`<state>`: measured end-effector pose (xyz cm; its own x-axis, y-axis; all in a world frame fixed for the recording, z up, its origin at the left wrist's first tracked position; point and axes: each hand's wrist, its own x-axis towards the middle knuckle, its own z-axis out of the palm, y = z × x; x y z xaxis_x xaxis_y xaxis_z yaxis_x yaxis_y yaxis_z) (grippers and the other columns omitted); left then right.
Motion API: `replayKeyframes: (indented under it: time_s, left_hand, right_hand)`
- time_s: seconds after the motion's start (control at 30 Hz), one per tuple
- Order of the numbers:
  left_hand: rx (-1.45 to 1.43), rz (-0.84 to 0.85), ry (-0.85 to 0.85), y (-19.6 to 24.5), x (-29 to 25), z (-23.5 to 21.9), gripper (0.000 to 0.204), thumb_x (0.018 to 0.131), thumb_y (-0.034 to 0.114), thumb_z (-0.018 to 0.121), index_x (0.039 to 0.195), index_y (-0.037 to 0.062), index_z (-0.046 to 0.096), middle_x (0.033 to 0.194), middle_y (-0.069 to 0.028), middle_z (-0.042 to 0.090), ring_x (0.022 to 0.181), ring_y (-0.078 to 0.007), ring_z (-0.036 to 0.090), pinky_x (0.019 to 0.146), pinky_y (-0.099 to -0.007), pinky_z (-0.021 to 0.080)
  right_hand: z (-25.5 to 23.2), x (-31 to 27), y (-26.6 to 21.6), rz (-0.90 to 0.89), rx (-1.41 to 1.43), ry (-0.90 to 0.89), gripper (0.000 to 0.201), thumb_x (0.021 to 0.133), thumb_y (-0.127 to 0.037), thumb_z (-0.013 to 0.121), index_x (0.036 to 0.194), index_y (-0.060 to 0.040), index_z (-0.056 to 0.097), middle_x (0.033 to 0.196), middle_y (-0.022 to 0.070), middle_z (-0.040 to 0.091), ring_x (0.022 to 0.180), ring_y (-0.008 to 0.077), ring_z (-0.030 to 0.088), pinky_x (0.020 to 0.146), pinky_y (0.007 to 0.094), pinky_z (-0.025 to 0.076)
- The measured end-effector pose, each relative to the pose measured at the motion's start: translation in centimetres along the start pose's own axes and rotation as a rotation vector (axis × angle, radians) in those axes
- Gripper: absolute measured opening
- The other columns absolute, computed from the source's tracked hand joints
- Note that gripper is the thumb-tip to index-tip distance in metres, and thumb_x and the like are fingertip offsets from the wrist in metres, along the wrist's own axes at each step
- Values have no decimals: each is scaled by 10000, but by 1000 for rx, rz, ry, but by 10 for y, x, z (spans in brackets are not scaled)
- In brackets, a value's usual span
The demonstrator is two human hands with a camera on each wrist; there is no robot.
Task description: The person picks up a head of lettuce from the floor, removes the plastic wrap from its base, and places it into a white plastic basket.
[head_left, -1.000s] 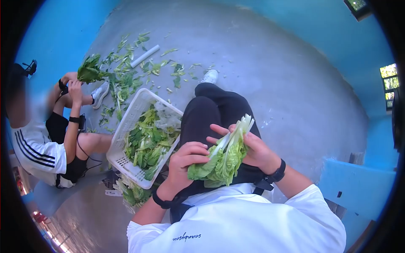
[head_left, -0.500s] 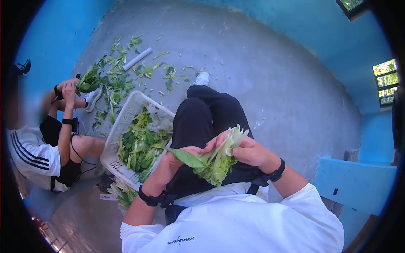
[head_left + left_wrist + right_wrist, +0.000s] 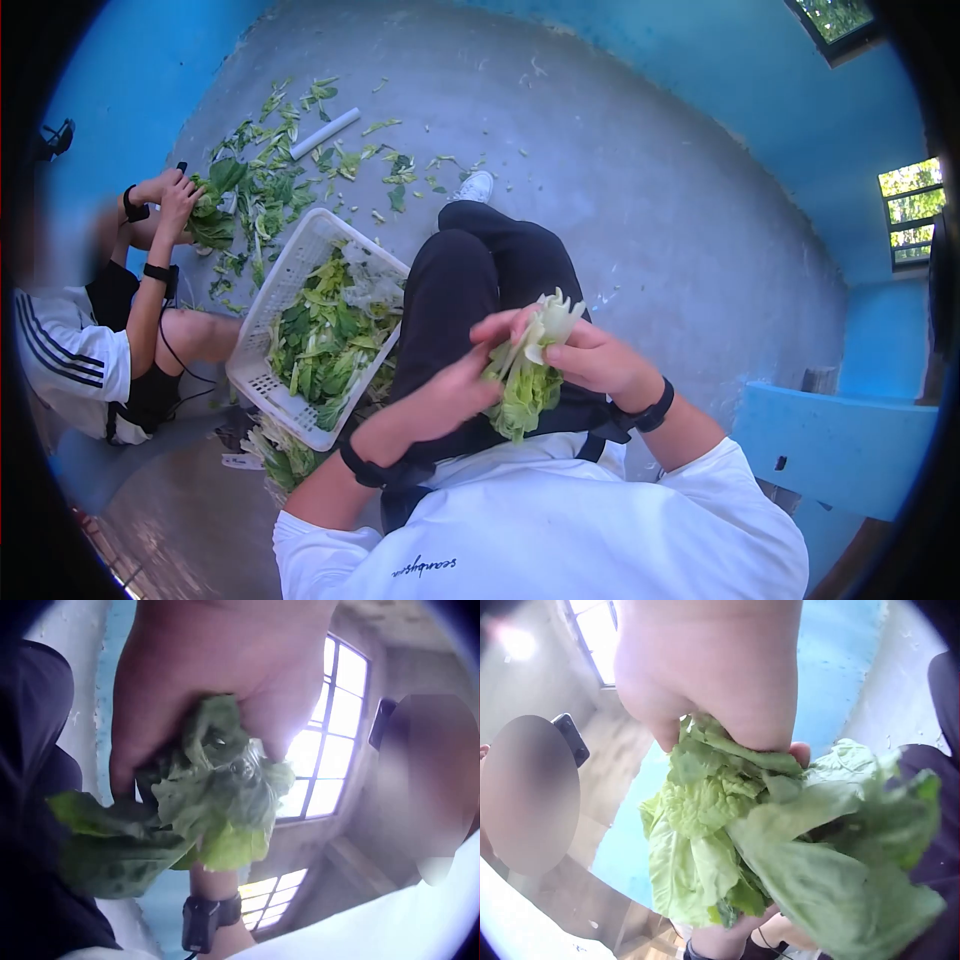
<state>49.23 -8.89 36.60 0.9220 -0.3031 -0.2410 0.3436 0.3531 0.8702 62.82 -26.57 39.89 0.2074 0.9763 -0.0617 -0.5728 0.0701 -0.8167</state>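
Both hands grip the leafy cabbage (image 3: 525, 375) over the lap: left hand (image 3: 455, 385) beside the leaves, right hand (image 3: 590, 358) at the stalk end.

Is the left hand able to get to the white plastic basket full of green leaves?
Probably yes: the white plastic basket sits beside the left knee, nothing between, though the left hand now holds the pale green cabbage.

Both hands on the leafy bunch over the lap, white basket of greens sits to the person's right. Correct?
Not quite. The white basket sits to the person's left, as the head view shows. The rest stands: the left hand and right hand both hold the leafy bunch over the lap.
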Motion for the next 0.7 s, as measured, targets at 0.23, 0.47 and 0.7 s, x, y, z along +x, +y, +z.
replayKeyframes:
  time_s: [0.23,0.47,0.7]
  left_hand:
    - [-127,75,112,-4,1,8,498,1100,224,385,1522,-31,316,1398,-79,519,1256,-139,504,1070,-299,400]
    - [234,242,325,-17,6,5,460,1067,130,391,1491,-43,353,1388,-187,542,1282,-243,536,1077,-337,400]
    - [491,288,466,2,4,25,533,999,44,391,1516,-25,283,1371,-260,542,1266,-387,549,1060,-390,418]
  right_hand:
    - [-1,-5,11,-95,7,252,326,1037,-183,486,1325,-33,508,1665,124,128,1508,233,217,1198,406,233]
    - [14,-3,-1,-32,128,314,504,1046,-220,484,1491,-9,376,1469,110,454,1349,192,455,1125,359,371]
    - [19,9,3,6,115,376,452,1049,-196,488,1457,-22,406,1441,101,488,1307,190,496,1110,369,394]
